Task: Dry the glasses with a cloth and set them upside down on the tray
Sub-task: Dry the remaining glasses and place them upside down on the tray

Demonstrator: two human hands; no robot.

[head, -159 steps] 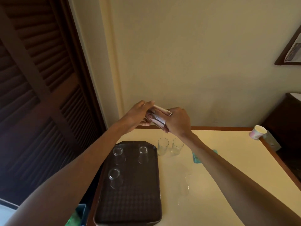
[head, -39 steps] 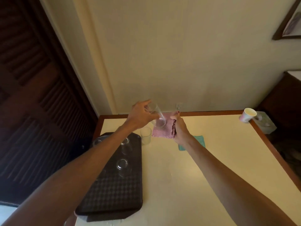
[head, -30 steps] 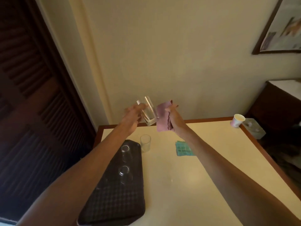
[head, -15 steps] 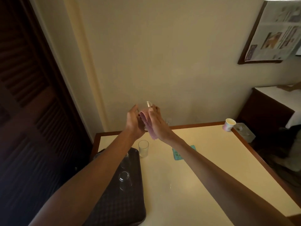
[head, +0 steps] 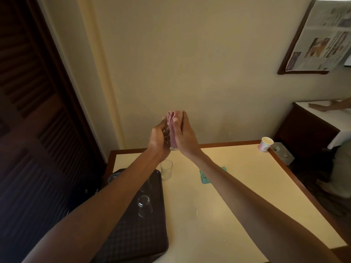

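Slippage is my worry: the glass [head: 173, 148] is wrapped in the cloth [head: 174, 117] high above the table [head: 237, 186]. My left hand [head: 158, 138] curls round it, and my right hand [head: 185, 136] pinches the cloth against it. A loose grip could drop it onto the tray [head: 133, 234]; squeezing hard might crack it.

No print on the framed newspaper [head: 322, 37] is legible.
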